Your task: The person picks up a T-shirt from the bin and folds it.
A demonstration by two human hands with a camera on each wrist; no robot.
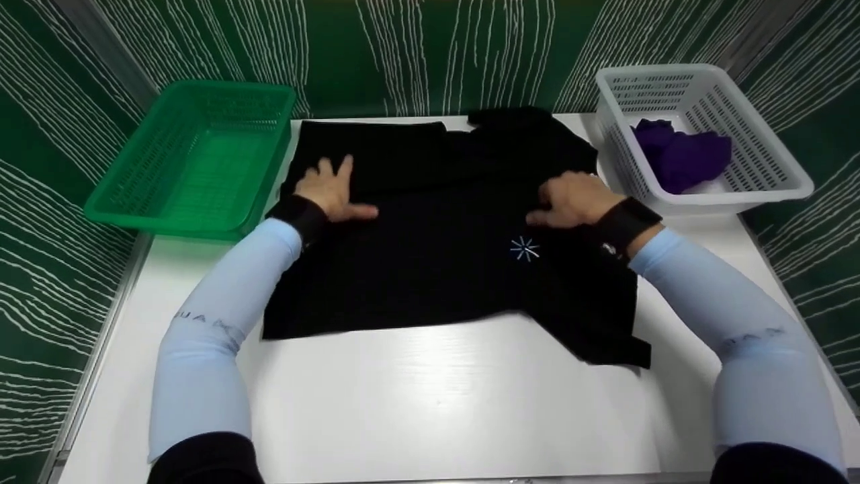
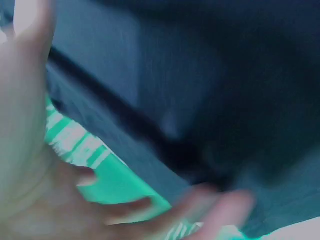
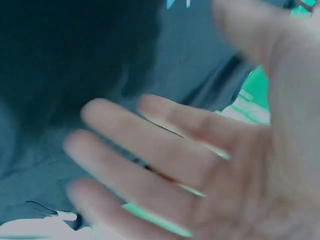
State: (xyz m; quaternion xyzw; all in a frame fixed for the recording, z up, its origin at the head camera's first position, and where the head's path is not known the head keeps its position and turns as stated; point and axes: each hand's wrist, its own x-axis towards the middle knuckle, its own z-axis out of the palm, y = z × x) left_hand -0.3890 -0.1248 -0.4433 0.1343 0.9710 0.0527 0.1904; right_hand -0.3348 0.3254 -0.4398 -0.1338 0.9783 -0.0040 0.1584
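Note:
A black short-sleeved shirt (image 1: 416,255) lies spread on the white table, its hem side to the left and its collar and sleeves to the right. A small white starburst print (image 1: 524,249) shows on its chest. My left hand (image 1: 329,191), fingers spread, is over the left part of the cloth. Over the right part is my right hand (image 1: 571,199), palm down. In the right wrist view the fingers (image 3: 145,145) are extended and hold nothing. The left wrist view is blurred, with the left fingers (image 2: 190,210) apart beside the dark fabric.
At the back left stands a green plastic basket (image 1: 191,225) with nothing in it. A white basket (image 1: 739,198) at the back right holds purple cloth (image 1: 692,158). Green walls with white streaks (image 1: 403,60) enclose the white table (image 1: 437,403) at the back and sides.

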